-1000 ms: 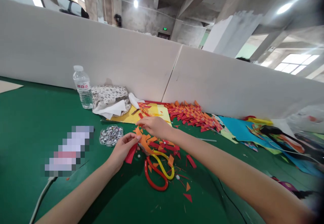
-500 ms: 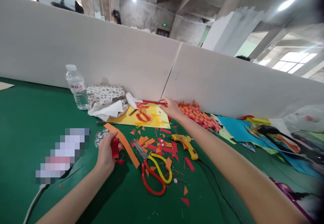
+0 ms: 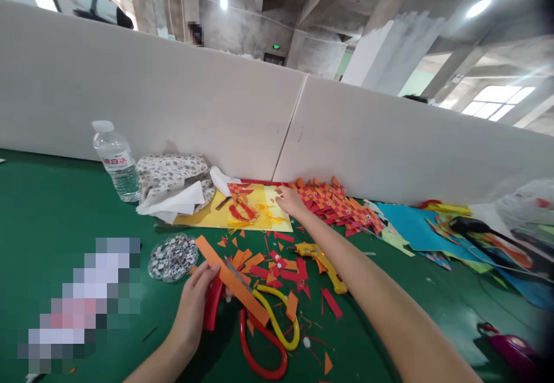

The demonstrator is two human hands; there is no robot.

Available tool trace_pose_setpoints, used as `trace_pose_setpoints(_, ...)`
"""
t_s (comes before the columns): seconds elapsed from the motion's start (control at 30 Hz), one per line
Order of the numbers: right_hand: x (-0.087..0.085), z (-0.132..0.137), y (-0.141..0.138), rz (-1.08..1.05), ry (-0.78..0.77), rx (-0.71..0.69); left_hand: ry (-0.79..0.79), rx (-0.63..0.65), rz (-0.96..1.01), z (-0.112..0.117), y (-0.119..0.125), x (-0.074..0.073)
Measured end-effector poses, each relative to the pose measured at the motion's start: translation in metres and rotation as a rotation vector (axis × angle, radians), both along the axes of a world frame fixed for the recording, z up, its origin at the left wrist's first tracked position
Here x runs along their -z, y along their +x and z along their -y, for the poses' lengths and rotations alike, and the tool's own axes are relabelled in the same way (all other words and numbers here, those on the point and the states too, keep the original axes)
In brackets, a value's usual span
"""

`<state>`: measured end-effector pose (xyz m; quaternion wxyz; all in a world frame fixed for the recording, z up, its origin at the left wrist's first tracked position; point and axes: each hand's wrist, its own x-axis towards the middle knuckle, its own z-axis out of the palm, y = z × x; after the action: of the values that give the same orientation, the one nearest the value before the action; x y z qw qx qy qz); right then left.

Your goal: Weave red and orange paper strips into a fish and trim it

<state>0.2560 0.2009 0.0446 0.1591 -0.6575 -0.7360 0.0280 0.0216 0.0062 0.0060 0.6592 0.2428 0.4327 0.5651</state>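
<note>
My left hand [image 3: 193,308] is closed on a red paper strip [image 3: 213,307] and an orange paper strip [image 3: 236,284] that slants across the scissors [image 3: 266,328]. The scissors have one red and one yellow handle and lie on the green table [image 3: 56,210]. My right hand [image 3: 289,199] reaches far out to the right edge of a yellow sheet [image 3: 249,213] with red and orange scraps on it; its fingers pinch something small that I cannot make out. A yellow glue gun [image 3: 320,259] lies beside my right forearm.
A water bottle [image 3: 115,161] and a patterned cloth [image 3: 171,175] stand at the back left by the white partition [image 3: 346,141]. A dish of googly eyes [image 3: 173,256] sits near my left hand. Woven red-orange pieces [image 3: 335,201] and coloured sheets [image 3: 415,224] lie to the right.
My right hand drew back a little from the partition to the yellow sheet's edge. My left hand moved nearer with both strips, the orange one now over the scissors. The view dipped downward.
</note>
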Motion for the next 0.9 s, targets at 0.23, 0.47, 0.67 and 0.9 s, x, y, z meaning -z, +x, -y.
trace_pose_setpoints(0.23, 0.016, -0.064, -0.020, 0.117, 0.064, 0.053, -0.093, -0.004, -0.112, -0.001, 0.006, 0.014)
trace_pose_setpoints(0.47, 0.027, -0.093, -0.028, 0.232, -0.005, 0.170, -0.142, -0.061, 0.015, -0.006, 0.011, 0.020)
trace_pose_setpoints(0.67, 0.028, -0.096, -0.024, 0.269, -0.008, 0.204, -0.077, -0.139, 0.086, -0.007, 0.018, 0.020)
trace_pose_setpoints(0.9, 0.027, -0.106, -0.032, 0.257, -0.062, 0.275, -0.064, -0.137, 0.084, -0.011, 0.020, 0.016)
